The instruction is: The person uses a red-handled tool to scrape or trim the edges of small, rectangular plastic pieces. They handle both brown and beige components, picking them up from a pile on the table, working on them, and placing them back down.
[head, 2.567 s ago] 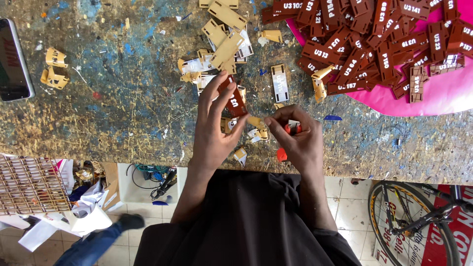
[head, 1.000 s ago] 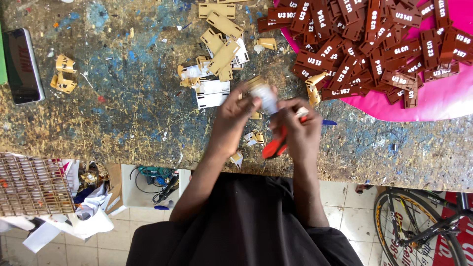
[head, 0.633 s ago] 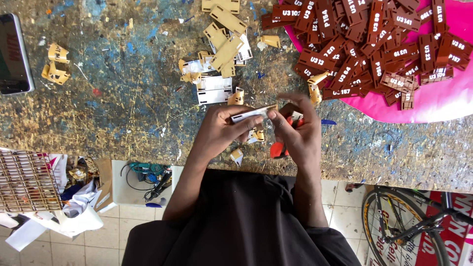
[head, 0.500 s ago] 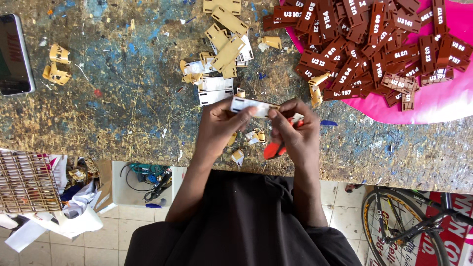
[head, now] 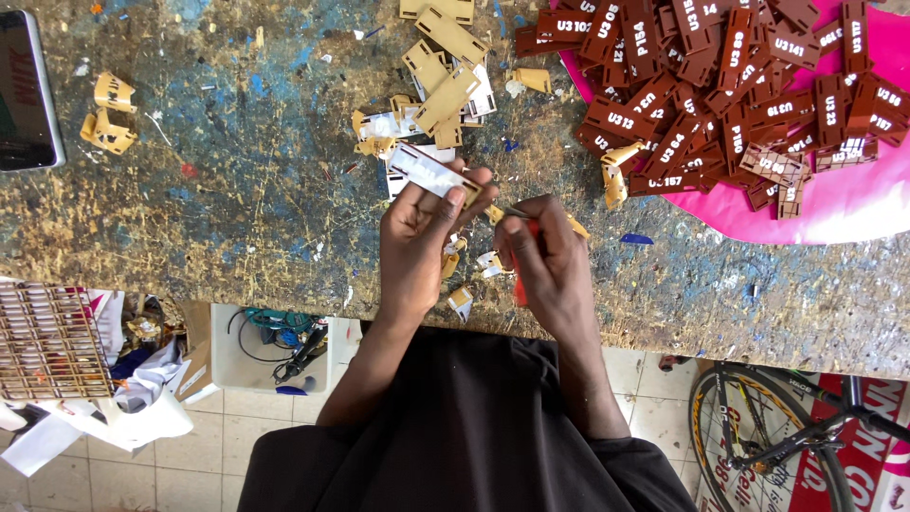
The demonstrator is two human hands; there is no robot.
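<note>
My left hand (head: pixel 417 237) pinches a small white rectangular tag (head: pixel 428 173) by its near end and holds it tilted just above the paint-stained workbench (head: pixel 237 218). My right hand (head: pixel 548 261) is closed around a red-handled pointed tool (head: pixel 520 280), and the thin tip reaches toward the tag's right end. Small tan peeled scraps (head: pixel 464 261) lie on the bench right beneath both hands.
Dark brown lettered tags (head: pixel 720 85) are heaped on a pink sheet (head: pixel 834 204) at the top right. Tan tags (head: pixel 441 81) are piled above my hands. A phone (head: pixel 24 90) lies far left. Below the bench edge are a gridded panel (head: pixel 47 341), a white box (head: pixel 270 351) and a bicycle wheel (head: pixel 768 446).
My hands lifted a white tag off the bench and turned it. The left hand now holds it further left and tilted, and the right hand's tool tip has come up to its end.
</note>
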